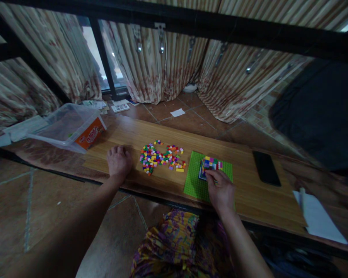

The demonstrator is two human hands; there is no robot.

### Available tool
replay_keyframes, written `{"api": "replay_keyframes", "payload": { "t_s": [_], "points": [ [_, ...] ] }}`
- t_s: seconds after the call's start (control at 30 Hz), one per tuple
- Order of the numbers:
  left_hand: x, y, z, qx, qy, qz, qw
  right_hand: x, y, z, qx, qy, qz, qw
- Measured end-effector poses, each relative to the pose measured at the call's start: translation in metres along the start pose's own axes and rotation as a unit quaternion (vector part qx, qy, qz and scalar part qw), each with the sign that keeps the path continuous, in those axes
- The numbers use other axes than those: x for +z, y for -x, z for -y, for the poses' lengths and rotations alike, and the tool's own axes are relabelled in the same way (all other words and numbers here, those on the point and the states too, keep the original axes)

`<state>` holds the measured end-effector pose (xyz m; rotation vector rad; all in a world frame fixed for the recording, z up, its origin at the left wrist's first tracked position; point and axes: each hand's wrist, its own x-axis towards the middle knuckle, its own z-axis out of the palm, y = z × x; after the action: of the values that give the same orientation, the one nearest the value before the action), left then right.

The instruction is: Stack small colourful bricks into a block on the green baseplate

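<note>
My right hand is over a green studded baseplate, its thumb and fingertips pinched at the near left part of a build of small coloured toy bricks. A small brick seems to be between the fingertips, mostly hidden by them. The build has blue, white, pink and yellow bricks, and my hand covers its near right side. My left hand rests closed on the wooden board, fingers curled under, with nothing showing in it. Between my hands and left of the baseplate lies a loose spread of multicoloured toy bricks.
A clear plastic bin with an orange label stands at the board's left end. On the wooden board, a black phone lies right of the baseplate. White paper sits at the right end. Striped curtains hang behind.
</note>
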<state>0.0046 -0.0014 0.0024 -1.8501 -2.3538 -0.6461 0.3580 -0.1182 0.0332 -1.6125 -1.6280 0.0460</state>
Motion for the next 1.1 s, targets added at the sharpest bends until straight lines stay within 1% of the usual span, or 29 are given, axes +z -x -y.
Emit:
{"api": "replay_keyframes", "payload": {
  "t_s": [0.37,0.57,0.77,0.97,1.1],
  "points": [
    [0.0021,0.0006,0.0016,-0.001,0.007,-0.007,1.000,-0.0006,0.0000,0.0022,-0.014,0.052,-0.003,0.999],
    [0.0025,0.0010,0.0018,0.002,0.013,-0.012,1.000,-0.0003,-0.0005,0.0031,-0.024,0.056,0.001,0.998],
    [0.0022,0.0007,0.0018,-0.002,0.016,-0.009,1.000,0.0012,0.0000,0.0018,-0.027,0.059,-0.012,0.998],
    [0.0037,0.0009,0.0026,-0.002,0.017,-0.008,1.000,0.0019,0.0009,0.0002,-0.055,0.066,0.002,0.996],
    [0.0030,0.0008,0.0020,0.002,0.016,-0.013,1.000,0.0045,0.0007,0.0022,-0.054,0.078,-0.002,0.996]
  ]
}}
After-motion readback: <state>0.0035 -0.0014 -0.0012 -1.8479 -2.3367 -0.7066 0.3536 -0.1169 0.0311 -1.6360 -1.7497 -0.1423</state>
